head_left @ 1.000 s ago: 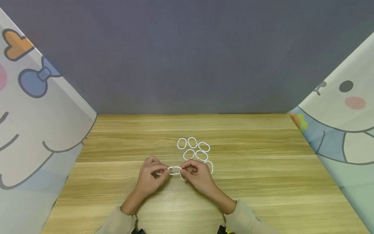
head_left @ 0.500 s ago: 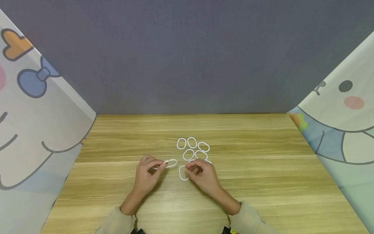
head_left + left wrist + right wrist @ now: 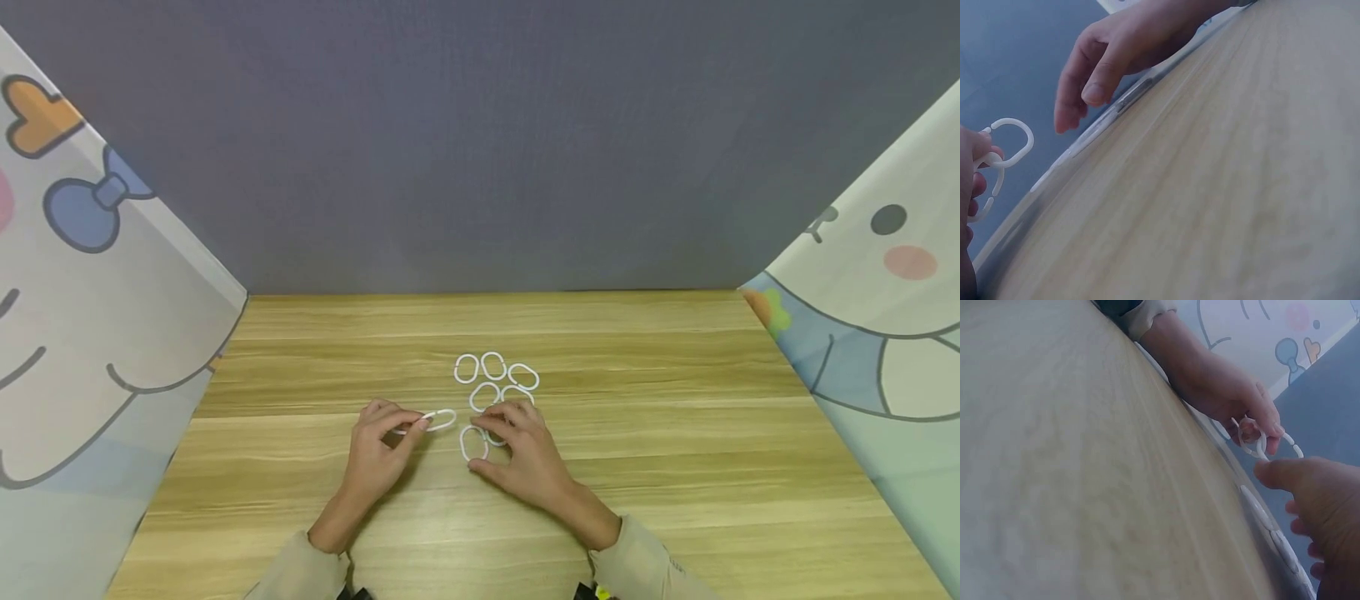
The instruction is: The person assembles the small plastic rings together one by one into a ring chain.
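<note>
A person's two bare hands hover at a tabletop [image 3: 675, 467] striped with straw-yellow and olive wood grain. Picture a clock centred on the loose link [image 3: 462, 444] lying flat between them, a smooth white oval ring, plastic-looking, with the person at six. Toward nine, the left hand [image 3: 377, 450] pinches the interlocked links [image 3: 1031, 139] between thumb and forefinger; these two slim ovals each show a narrow slit in the rim. At three, the right hand [image 3: 531, 454] has thumb and forefinger spread either side of the loose link; I cannot tell whether they touch it. A half-hidden link [image 3: 497, 443] peeks from beneath its fingers. Near one o'clock, five more oval links [image 3: 500, 393] lie clustered. Beyond, at twelve, stands a slate-grey backdrop [image 3: 480, 150].
</note>
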`<state>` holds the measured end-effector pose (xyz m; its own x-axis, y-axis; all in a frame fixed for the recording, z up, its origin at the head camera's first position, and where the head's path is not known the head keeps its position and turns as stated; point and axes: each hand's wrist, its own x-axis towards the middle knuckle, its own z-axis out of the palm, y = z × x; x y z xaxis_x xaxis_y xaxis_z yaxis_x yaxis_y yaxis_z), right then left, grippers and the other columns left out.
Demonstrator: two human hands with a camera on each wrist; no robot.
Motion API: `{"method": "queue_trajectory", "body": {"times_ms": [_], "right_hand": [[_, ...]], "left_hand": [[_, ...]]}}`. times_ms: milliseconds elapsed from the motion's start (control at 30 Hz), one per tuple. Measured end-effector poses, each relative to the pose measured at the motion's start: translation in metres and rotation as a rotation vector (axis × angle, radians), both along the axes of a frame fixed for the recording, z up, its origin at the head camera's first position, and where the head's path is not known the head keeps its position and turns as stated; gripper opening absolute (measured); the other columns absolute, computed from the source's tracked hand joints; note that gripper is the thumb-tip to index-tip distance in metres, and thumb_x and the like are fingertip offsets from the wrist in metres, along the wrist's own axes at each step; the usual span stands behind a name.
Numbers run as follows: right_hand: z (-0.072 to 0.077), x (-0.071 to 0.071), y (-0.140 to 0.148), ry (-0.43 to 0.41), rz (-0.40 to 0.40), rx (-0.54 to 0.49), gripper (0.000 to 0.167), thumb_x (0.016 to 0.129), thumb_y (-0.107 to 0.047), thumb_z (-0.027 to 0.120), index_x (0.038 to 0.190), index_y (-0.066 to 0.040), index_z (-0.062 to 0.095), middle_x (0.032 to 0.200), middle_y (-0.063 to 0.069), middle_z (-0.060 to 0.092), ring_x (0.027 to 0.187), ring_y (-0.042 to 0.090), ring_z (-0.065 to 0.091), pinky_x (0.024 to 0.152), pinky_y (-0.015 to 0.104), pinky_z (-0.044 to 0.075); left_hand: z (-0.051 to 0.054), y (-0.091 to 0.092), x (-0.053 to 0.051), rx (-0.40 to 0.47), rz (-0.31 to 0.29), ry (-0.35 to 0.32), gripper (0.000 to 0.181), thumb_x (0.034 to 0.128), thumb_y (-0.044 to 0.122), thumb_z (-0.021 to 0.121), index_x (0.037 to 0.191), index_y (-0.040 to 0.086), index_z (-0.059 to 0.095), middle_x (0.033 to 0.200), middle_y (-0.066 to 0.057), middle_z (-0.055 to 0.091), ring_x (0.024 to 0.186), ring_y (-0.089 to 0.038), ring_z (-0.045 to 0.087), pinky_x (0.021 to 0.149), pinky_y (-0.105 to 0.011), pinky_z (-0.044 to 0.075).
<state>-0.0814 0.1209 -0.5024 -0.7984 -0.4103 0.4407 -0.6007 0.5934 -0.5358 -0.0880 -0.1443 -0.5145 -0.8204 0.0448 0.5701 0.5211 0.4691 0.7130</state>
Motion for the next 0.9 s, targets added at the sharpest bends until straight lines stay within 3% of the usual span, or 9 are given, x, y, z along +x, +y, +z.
{"method": "queue_trajectory", "body": {"times_ms": [167,300,500,700,800,900], "right_hand": [[-0.0007,0.0015,0.0002,-0.061,0.086,0.029,0.046,0.079,-0.021,0.098,0.117,-0.018,0.074,0.142,0.001,0.074,0.146,0.033,0.054,0.116,0.064,0.038],[-0.0013,0.0021,0.0000,-0.081,0.120,0.030,0.041,0.080,-0.015,0.096,0.109,-0.020,0.069,0.141,0.000,0.075,0.147,0.034,0.055,0.118,0.067,0.035],[-0.0024,-0.0001,0.0014,-0.042,0.137,0.019,0.040,0.078,-0.015,0.099,0.104,-0.021,0.069,0.133,-0.002,0.078,0.139,0.030,0.061,0.117,0.062,0.036],[-0.0041,-0.0027,0.0025,0.111,0.149,0.058,0.052,0.074,-0.025,0.102,0.117,-0.020,0.074,0.125,-0.004,0.078,0.120,0.019,0.067,0.108,0.048,0.047],[-0.0041,-0.0032,0.0036,0.169,0.159,0.024,0.060,0.074,-0.028,0.101,0.127,-0.018,0.075,0.124,-0.003,0.078,0.112,0.015,0.070,0.101,0.041,0.053],[-0.0046,-0.0045,0.0039,0.195,0.170,-0.073,0.065,0.073,-0.025,0.100,0.132,-0.012,0.075,0.122,0.000,0.078,0.101,0.014,0.071,0.093,0.036,0.059]], "left_hand": [[0.0002,0.0001,0.0001,0.004,0.000,-0.006,0.017,0.0877,-0.003,0.088,0.092,0.013,0.086,0.082,0.010,0.076,0.085,-0.013,0.058,0.076,-0.028,0.047],[0.0002,0.0001,0.0004,0.009,-0.005,-0.009,0.017,0.0880,-0.003,0.087,0.092,0.013,0.086,0.082,0.009,0.076,0.085,-0.013,0.058,0.076,-0.028,0.047],[0.0004,0.0002,0.0001,0.007,-0.010,-0.007,0.016,0.0878,-0.003,0.087,0.091,0.013,0.086,0.083,0.009,0.077,0.085,-0.013,0.059,0.076,-0.028,0.049],[0.0004,0.0003,0.0001,0.006,-0.004,-0.001,0.015,0.0874,-0.003,0.087,0.091,0.012,0.086,0.082,0.008,0.077,0.085,-0.012,0.059,0.074,-0.026,0.050],[0.0009,0.0004,0.0003,0.006,0.003,0.001,0.015,0.0877,-0.003,0.088,0.091,0.012,0.086,0.082,0.009,0.076,0.084,-0.012,0.059,0.072,-0.026,0.051],[0.0012,0.0003,0.0004,0.006,0.006,0.000,0.014,0.0882,-0.003,0.087,0.091,0.011,0.086,0.082,0.008,0.076,0.085,-0.012,0.059,0.072,-0.026,0.051]]}}
